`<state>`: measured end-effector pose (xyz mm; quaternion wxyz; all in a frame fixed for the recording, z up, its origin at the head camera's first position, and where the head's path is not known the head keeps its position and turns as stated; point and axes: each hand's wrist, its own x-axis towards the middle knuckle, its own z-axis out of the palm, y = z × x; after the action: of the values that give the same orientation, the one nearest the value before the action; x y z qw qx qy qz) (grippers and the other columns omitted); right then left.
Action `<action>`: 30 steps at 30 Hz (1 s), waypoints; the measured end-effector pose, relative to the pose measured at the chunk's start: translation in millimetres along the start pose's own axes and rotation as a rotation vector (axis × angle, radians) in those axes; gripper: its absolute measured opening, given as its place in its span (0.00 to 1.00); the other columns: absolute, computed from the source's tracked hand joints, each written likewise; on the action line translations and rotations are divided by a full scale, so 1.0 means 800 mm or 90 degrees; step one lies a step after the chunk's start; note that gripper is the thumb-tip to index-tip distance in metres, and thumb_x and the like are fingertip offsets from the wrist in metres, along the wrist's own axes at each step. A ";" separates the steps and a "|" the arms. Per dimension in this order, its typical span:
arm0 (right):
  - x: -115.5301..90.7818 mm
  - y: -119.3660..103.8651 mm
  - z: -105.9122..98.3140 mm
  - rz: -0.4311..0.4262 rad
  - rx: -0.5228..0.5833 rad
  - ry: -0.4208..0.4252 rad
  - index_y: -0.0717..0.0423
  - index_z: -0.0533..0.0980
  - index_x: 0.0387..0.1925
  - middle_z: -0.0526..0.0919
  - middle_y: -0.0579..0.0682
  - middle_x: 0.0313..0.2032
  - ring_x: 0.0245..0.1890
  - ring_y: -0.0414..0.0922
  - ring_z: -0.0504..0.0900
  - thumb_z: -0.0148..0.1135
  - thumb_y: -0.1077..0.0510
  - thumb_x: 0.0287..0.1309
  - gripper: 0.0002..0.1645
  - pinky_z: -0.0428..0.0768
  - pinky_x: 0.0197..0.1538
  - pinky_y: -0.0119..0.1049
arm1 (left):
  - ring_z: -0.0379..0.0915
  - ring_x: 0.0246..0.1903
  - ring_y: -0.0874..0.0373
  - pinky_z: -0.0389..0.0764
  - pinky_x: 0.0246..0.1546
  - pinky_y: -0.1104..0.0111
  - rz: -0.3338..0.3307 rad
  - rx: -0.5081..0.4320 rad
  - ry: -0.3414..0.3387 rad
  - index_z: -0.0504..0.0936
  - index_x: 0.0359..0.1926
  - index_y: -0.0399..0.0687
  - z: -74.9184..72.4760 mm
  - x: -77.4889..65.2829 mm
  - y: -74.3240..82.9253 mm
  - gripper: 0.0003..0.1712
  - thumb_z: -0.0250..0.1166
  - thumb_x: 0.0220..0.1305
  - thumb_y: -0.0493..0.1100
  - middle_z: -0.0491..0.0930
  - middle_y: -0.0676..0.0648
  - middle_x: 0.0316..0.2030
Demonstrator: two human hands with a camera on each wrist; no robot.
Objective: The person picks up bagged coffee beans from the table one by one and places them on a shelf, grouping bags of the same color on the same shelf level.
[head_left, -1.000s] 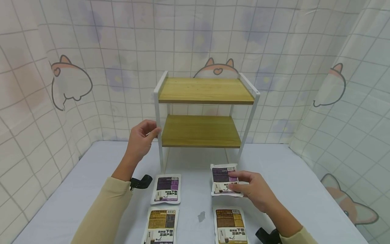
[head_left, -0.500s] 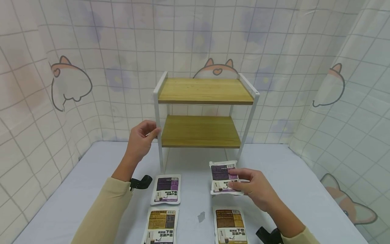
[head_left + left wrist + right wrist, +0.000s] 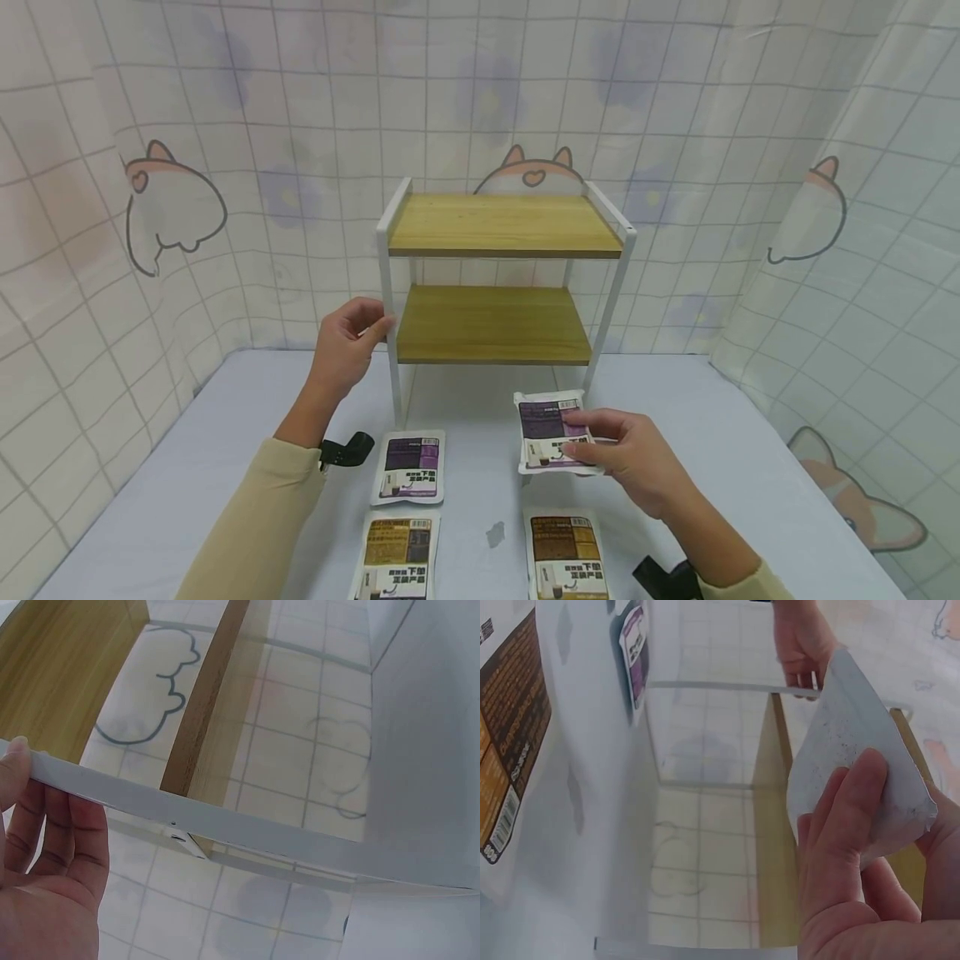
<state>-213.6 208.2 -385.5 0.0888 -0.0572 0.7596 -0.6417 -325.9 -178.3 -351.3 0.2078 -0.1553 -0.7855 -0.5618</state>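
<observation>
My left hand (image 3: 347, 343) grips the front left post of a white-framed shelf rack (image 3: 389, 287), thumb in front and fingers behind in the left wrist view. My right hand (image 3: 637, 458) pinches the right edge of a purple-and-white pouch (image 3: 542, 427), held up off the table in front of the rack's right leg. In the right wrist view the plain white back of this pouch (image 3: 840, 742) faces the camera, fingers pressed along it. The rack's upper board (image 3: 506, 223) and lower board (image 3: 493, 323) carry nothing.
Another purple pouch (image 3: 409, 467) lies on the white table near the rack's left leg. In front of it lies a yellow-brown pouch (image 3: 395, 554), with a brown pouch (image 3: 567, 554) to the right. A small grey patch (image 3: 495, 534) sits between them. A tile-patterned curtain (image 3: 300, 108) surrounds the table.
My right hand has raised the purple pouch slightly, moving it a little towards the rack. My left hand keeps its hold on the post.
</observation>
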 end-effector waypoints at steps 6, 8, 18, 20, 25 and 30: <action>-0.005 -0.007 -0.002 -0.017 0.020 -0.018 0.68 0.77 0.61 0.82 0.59 0.56 0.45 0.46 0.86 0.76 0.62 0.55 0.32 0.87 0.46 0.34 | 0.79 0.43 0.58 0.82 0.44 0.80 0.001 0.006 0.005 0.82 0.51 0.43 0.001 0.000 -0.003 0.14 0.66 0.72 0.47 0.82 0.46 0.44; -0.007 -0.011 -0.002 -0.024 0.023 -0.020 0.69 0.77 0.61 0.83 0.59 0.55 0.45 0.45 0.86 0.76 0.62 0.56 0.32 0.87 0.47 0.35 | 0.79 0.42 0.58 0.82 0.44 0.80 0.004 0.008 0.005 0.82 0.51 0.43 0.002 0.000 -0.003 0.15 0.66 0.72 0.48 0.82 0.47 0.44; -0.015 -0.028 -0.004 -0.042 0.006 -0.019 0.67 0.77 0.61 0.79 0.63 0.59 0.46 0.48 0.85 0.76 0.60 0.57 0.32 0.87 0.49 0.35 | 0.78 0.42 0.60 0.81 0.43 0.80 0.002 0.007 0.007 0.82 0.51 0.40 0.001 -0.001 -0.001 0.15 0.66 0.72 0.46 0.82 0.46 0.44; -0.016 -0.031 -0.004 -0.049 0.006 -0.019 0.67 0.77 0.61 0.79 0.63 0.58 0.46 0.48 0.86 0.75 0.60 0.57 0.32 0.87 0.49 0.36 | 0.78 0.42 0.59 0.81 0.43 0.80 0.000 0.006 0.006 0.82 0.51 0.40 0.001 -0.001 0.000 0.15 0.66 0.72 0.46 0.82 0.44 0.44; -0.020 -0.040 -0.003 -0.075 -0.001 -0.022 0.69 0.77 0.61 0.80 0.61 0.55 0.45 0.47 0.86 0.74 0.61 0.58 0.31 0.88 0.48 0.35 | 0.78 0.42 0.58 0.81 0.43 0.81 -0.008 0.008 0.003 0.81 0.50 0.40 0.001 -0.001 0.003 0.15 0.66 0.72 0.47 0.82 0.41 0.45; -0.021 -0.050 -0.003 -0.096 -0.002 -0.019 0.70 0.77 0.60 0.81 0.57 0.53 0.44 0.46 0.86 0.74 0.62 0.59 0.30 0.88 0.48 0.35 | 0.78 0.42 0.57 0.80 0.44 0.81 -0.010 0.012 0.003 0.81 0.51 0.40 0.000 -0.001 0.004 0.15 0.66 0.72 0.47 0.82 0.40 0.45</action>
<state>-198.4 207.3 -344.7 0.0516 -0.1236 0.7527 -0.6446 -323.4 -177.7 -349.3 0.2063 -0.1458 -0.7917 -0.5562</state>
